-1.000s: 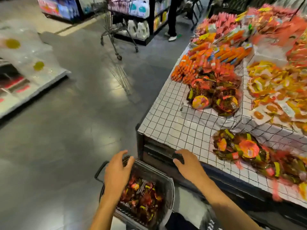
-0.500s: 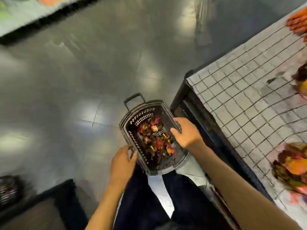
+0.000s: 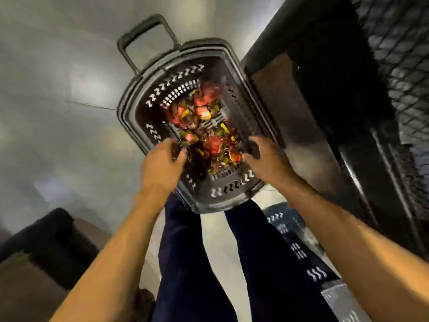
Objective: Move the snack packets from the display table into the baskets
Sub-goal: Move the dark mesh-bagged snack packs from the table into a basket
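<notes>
The head camera looks almost straight down at a dark plastic shopping basket standing on the grey floor, close against the black base of the display table. The snack packets, a loose heap of red, yellow and green wrappers, lie on the basket's bottom and leave part of its slotted floor bare. A pull handle rises from the basket's far end.

The left hand is curled over the basket's left rim with the fingers closed on it. The right hand sits at the right rim, its fingers bent around something dark; whether that is the rim or a folded carry handle cannot be told through the blur. Neither hand holds a packet.

The person's legs in dark trousers stand just behind the basket, and part of a second slotted basket shows beside the right leg.

Judging from the thin foil look, the packets should be light, soft and crinkly, somewhat slippery, and easy to crush if squeezed; pinching each by a sealed edge or scooping a loose handful would suit. The basket looks stiff and, so lightly filled, probably not heavy; the two long rims or the pull handle are the sound places to grasp it.
</notes>
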